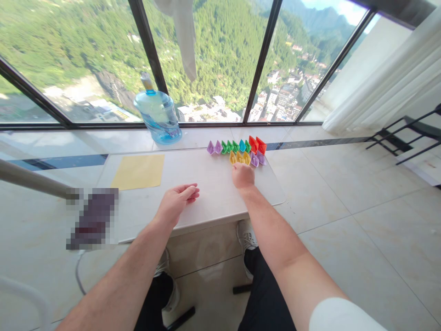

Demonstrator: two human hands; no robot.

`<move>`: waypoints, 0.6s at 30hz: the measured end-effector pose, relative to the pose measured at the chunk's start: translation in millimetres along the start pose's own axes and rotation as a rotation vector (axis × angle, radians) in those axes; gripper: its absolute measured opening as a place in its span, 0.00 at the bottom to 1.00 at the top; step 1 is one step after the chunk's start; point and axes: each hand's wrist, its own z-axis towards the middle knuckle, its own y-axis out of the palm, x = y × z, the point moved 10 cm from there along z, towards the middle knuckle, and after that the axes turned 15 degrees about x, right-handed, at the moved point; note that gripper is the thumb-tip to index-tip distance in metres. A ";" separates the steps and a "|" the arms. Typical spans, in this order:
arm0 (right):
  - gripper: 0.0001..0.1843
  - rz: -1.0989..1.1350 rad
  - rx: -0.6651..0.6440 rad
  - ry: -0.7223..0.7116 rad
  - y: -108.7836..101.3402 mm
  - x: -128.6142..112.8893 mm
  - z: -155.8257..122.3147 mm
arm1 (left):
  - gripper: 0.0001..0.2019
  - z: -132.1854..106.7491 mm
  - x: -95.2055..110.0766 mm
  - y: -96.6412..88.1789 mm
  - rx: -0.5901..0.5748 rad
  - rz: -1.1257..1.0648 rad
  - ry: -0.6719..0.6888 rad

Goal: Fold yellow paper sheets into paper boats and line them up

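Small folded paper boats stand in two rows at the far right of the white table [203, 204]. The back row runs from purple boats [214, 147] through green boats [231, 147] and a blue boat [242, 145] to red boats [257, 145]. In front are yellow boats [240, 157], with more purple ones to their right. My right hand [243, 175] is closed at the near side of the yellow boats, its fingertips against one of them and mostly hidden. Over the table's middle, my left hand [177, 201] is empty, fingers loosely stretched out.
A yellow paper sheet [138, 172] lies on the table's left part. Beyond the table, a large blue water jug [159, 117] stands by the window. A pixelated dark object [96, 218] is at the left edge. A black metal-framed chair [413, 128] stands far right.
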 end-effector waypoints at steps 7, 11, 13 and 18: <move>0.15 0.026 0.009 0.011 0.8 1.1 -0.4 | 0.21 2.8 -3.4 0.3 -0.003 0.011 -0.017; 0.15 0.025 0.012 0.004 1.3 1.1 -1.6 | 0.21 2.6 -3.2 0.4 -0.008 0.013 -0.017; 0.14 0.025 0.023 0.004 -1.1 1.5 -1.7 | 0.21 2.0 -2.4 0.6 -0.013 0.014 -0.014; 0.14 0.087 0.134 0.006 -22.5 -8.3 -4.4 | 0.20 6.1 -2.5 1.5 -0.011 0.016 0.007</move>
